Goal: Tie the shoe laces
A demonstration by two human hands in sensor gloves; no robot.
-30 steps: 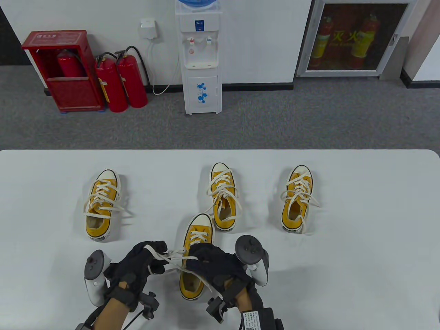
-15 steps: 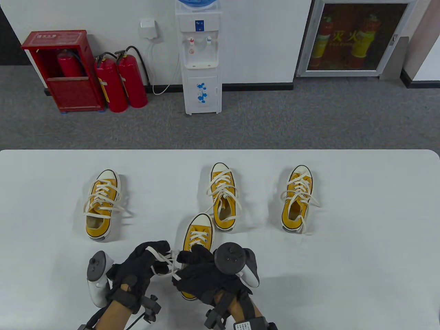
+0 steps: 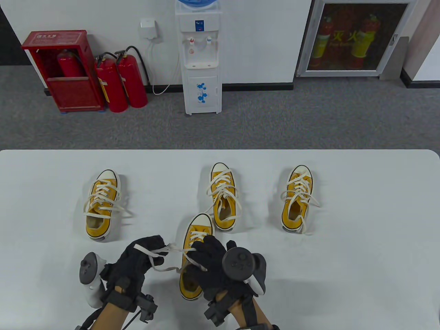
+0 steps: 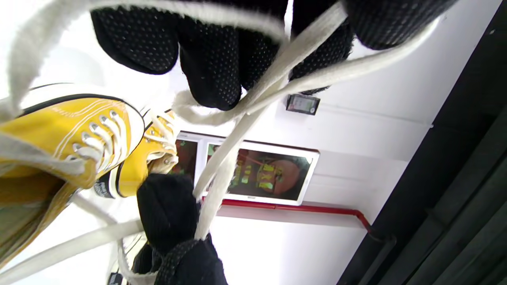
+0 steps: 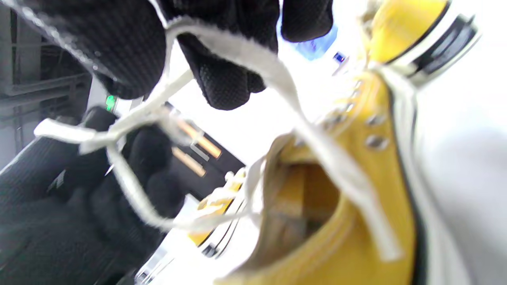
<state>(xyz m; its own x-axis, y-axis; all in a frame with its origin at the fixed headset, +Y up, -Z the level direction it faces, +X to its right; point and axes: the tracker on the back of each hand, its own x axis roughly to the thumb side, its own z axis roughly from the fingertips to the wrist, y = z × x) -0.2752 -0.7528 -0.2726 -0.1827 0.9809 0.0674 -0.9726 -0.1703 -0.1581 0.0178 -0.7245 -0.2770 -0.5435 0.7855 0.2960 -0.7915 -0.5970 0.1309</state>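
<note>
The near shoe point(image 3: 194, 254) is kept between both hands so its lace point(image 3: 161, 249) can be tied. Lace ends are pinched by the left hand point(image 3: 137, 263) and the right hand point(image 3: 209, 261), fingers point(image 4: 210, 71) closed on them.

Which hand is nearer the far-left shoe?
Left. The left hand sits just below and right of the far-left shoe; the right hand is farther right, over the nearest shoe.

Yellow canvas, white toe caps and cream laces point(image 3: 161, 249) on all four shoes point(image 3: 194, 254). Black dotted gloves on both hands, left hand point(image 3: 139, 263), right hand point(image 3: 209, 266). Pale grey-white tabletop point(image 3: 361, 240). Red extinguishers point(image 3: 120, 82), white water dispenser point(image 3: 201, 58) with blue flowers, grey carpet point(image 3: 309, 117).
</note>
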